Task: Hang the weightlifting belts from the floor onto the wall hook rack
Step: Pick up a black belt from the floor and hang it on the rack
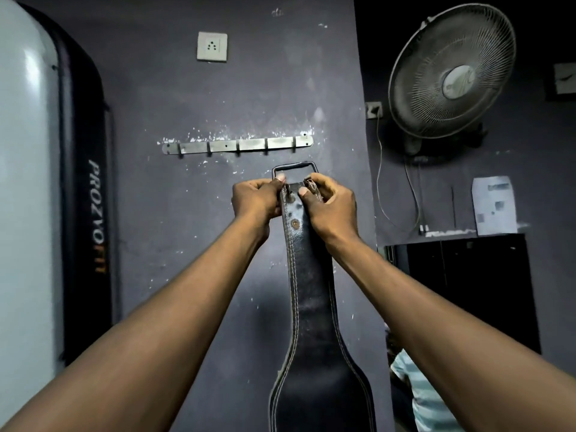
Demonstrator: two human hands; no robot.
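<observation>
I see a black leather belt (pixel 311 294) with pale stitching; it looks worn and a bit shiny. Its buckle (pixel 294 169) is dull metal. The hook rack (pixel 237 145) is smooth grey metal. The wall (pixel 187 213) is matt, dark paint, chipped white in spots. The fan (pixel 452 70) has a dusty wire cage.
</observation>
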